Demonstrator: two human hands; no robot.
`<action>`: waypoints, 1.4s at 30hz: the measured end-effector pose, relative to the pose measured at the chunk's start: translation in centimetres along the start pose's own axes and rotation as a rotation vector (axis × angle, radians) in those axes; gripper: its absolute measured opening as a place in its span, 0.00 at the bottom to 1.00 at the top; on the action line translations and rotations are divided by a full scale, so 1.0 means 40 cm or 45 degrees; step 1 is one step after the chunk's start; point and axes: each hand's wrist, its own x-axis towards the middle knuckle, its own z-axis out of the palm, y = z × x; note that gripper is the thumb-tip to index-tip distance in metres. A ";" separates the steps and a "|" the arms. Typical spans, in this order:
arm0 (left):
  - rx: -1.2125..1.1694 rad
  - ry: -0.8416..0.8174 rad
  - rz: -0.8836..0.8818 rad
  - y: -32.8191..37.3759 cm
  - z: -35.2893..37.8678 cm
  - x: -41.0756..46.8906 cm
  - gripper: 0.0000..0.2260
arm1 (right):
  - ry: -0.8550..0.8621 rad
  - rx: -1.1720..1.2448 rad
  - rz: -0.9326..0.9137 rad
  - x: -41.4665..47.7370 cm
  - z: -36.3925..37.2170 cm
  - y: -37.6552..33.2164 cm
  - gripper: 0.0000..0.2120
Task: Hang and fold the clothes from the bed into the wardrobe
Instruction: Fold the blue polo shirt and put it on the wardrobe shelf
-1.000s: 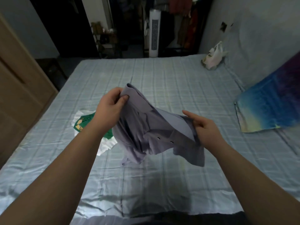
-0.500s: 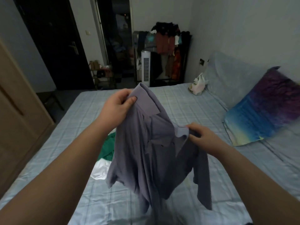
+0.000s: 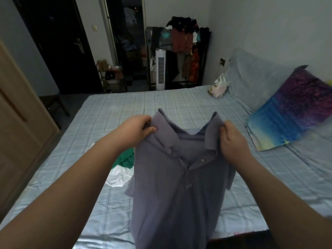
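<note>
A grey-purple polo shirt point(image 3: 172, 191) hangs upright in front of me, its collar spread open and its button placket facing me. My left hand point(image 3: 138, 128) pinches the shirt's left shoulder at the collar. My right hand point(image 3: 231, 137) grips the right shoulder at the collar. The shirt's body dangles above the bed point(image 3: 125, 108), which has a pale blue checked sheet. A green and white garment point(image 3: 122, 168) lies crumpled on the bed to the left, partly hidden behind the shirt.
A wooden wardrobe door point(image 3: 19, 133) stands at the left. A colourful pillow point(image 3: 291, 108) and a white plastic bag point(image 3: 218, 87) lie at the bed's right side. Beyond the bed are a white tower fan point(image 3: 160, 69), a loaded clothes rack point(image 3: 183, 44) and a dark door point(image 3: 59, 42).
Both hands lifted the shirt off the bed and spread it by the shoulders; it went from bunched to hanging straight. My view tilted up towards the room.
</note>
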 end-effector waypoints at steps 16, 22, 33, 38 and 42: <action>-0.212 0.011 -0.114 -0.170 0.179 0.062 0.13 | -0.260 -0.457 0.116 0.106 -0.009 0.165 0.07; -0.165 -0.065 -0.113 -0.231 0.229 0.212 0.11 | -0.589 -0.415 0.046 0.253 0.040 0.268 0.05; -0.273 -0.346 -0.397 -0.416 0.631 0.566 0.06 | -0.630 -0.242 0.433 0.548 0.385 0.743 0.13; -0.304 -0.362 -0.569 -0.532 0.860 0.698 0.07 | -0.730 -0.290 0.445 0.617 0.588 0.988 0.10; -0.309 -0.312 -0.671 -0.610 1.030 0.791 0.08 | -0.737 -0.336 0.374 0.636 0.730 1.136 0.16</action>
